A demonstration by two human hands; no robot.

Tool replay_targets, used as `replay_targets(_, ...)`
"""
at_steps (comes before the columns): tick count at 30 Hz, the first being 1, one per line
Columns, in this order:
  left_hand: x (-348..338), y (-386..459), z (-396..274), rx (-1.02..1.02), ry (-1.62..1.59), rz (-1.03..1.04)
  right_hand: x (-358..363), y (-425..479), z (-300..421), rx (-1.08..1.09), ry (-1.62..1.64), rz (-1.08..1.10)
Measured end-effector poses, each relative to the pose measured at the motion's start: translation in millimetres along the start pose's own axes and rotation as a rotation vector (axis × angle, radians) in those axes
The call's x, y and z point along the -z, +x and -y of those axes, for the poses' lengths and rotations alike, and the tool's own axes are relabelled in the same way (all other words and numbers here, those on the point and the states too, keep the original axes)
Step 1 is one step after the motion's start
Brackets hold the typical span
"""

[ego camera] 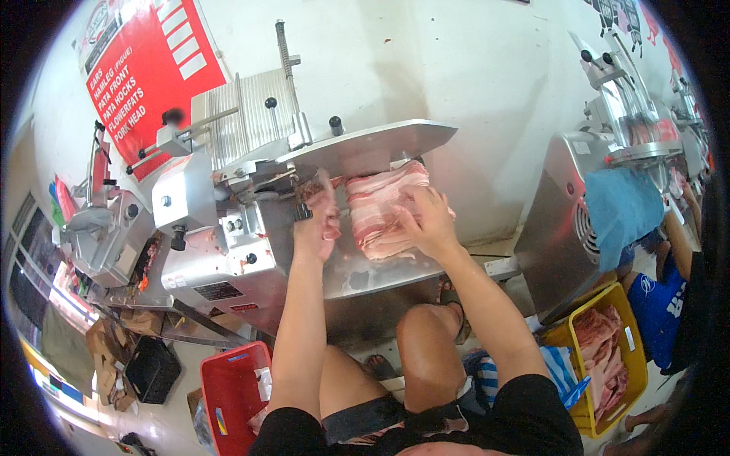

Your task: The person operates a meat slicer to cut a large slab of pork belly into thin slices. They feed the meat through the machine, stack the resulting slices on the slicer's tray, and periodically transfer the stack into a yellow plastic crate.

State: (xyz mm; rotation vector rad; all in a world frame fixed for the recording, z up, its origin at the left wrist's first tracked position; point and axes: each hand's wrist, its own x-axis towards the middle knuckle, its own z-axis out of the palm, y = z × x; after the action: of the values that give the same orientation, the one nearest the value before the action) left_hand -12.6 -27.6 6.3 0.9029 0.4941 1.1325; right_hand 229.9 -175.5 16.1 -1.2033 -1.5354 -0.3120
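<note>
A stack of sliced pork belly (pixel 379 219) lies on the steel receiving table (pixel 365 279) of a meat slicer (pixel 239 251). My right hand (pixel 430 222) rests on the right side of the stack, thumb and fingers spread. To the left of the stack, my left hand (pixel 320 222) is beside the slicer's outlet, just behind a black knob (pixel 303 212). Its fingers are blurred, and pinkish meat seems to be against them; whether they grip it is unclear. The blade is hidden from this angle.
A red crate (pixel 208 376) stands on the floor at left, and a yellow crate (pixel 639 370) of meat at right. Other slicers (pixel 108 239) flank mine; a blue cloth or bag (pixel 621 211) hangs on the right one (pixel 553 228). A co-worker (pixel 656 308) is at far right.
</note>
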Motion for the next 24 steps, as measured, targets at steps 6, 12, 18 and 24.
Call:
replay_targets(6, -106, -49, 4, -0.352, 0.788, 0.215, 0, 21, 18, -0.205, 0.613, -0.008)
replay_targets(12, -48, -27, -15, -0.344, 1.265, 0.102, 5, 3, -3, -0.142, -0.398, -0.157)
replay_targets(18, -28, 30, -23, -0.021, -0.385, -0.127, -7, -1, -7, 0.151, -0.262, 0.049)
replay_targets(24, 2, 71, -16, 0.156, -0.753, 0.118, -3, 0, -5, 0.134, -0.233, 0.081)
